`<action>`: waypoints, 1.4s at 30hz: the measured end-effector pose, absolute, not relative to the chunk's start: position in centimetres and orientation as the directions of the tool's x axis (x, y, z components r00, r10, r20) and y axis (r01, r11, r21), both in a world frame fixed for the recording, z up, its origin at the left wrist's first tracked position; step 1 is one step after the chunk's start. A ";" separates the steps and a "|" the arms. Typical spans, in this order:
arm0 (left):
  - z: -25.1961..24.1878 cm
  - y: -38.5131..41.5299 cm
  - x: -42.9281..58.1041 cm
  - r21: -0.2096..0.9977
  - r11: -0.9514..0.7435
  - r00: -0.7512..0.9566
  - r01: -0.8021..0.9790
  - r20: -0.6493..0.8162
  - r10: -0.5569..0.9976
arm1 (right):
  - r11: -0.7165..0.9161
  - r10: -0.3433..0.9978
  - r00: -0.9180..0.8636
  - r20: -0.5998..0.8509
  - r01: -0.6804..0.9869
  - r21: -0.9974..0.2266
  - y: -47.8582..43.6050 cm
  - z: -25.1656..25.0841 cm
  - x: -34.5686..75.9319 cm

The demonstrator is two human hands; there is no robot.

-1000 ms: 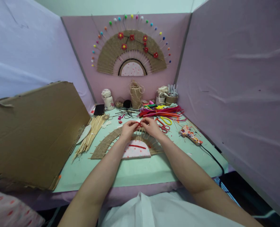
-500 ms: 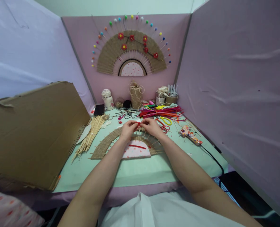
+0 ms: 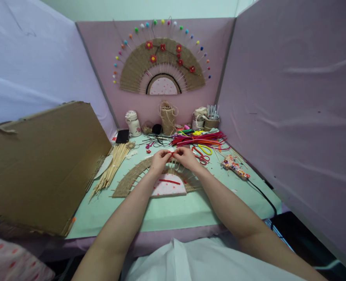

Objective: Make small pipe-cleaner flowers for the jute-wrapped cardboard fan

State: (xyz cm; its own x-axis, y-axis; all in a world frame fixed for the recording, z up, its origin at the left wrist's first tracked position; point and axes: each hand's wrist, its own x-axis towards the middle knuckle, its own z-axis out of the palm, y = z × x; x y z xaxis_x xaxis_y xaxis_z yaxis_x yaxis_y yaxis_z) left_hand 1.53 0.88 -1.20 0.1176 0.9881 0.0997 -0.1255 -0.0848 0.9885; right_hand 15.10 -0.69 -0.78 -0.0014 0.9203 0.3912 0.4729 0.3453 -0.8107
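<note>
Red bit [image 3: 172, 155] pinched by left hand [image 3: 160, 160] and right hand [image 3: 186, 157], both closed on it, over the fan [image 3: 132, 177] lying on the table [image 3: 184, 212]. Red strip [image 3: 169, 181] lies across the fan's dotted panel [image 3: 169, 189]. Red scissors [image 3: 204, 159] just beside right hand. Beyond: heap of red stems [image 3: 199, 140], twine roll [image 3: 168, 121]; second fan [image 3: 132, 74] upright against back wall [image 3: 190, 104].

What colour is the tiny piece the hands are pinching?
The pinched piece is red; it shows best in the head view.
</note>
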 end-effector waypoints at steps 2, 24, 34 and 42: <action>-1.3 1.0 1.5 0.988 -0.098 0.118 -0.116 0.112 0.987 | 0.350 0.916 0.014 0.401 0.461 -0.816 -0.7 -0.8 15.0; -1.0 0.5 2.3 0.975 -0.102 0.047 -0.198 0.114 0.992 | 0.357 0.890 0.192 0.415 0.274 -0.893 -1.5 -0.9 13.7; -0.2 -0.2 2.2 0.913 0.067 0.082 -0.403 -0.037 0.996 | 0.360 0.911 0.128 0.391 0.214 -0.908 -1.0 -1.0 14.1; 0.0 0.1 1.6 0.944 0.072 0.098 -0.321 -0.043 0.994 | 0.390 0.906 0.003 0.423 0.386 -0.836 -1.0 0.2 16.0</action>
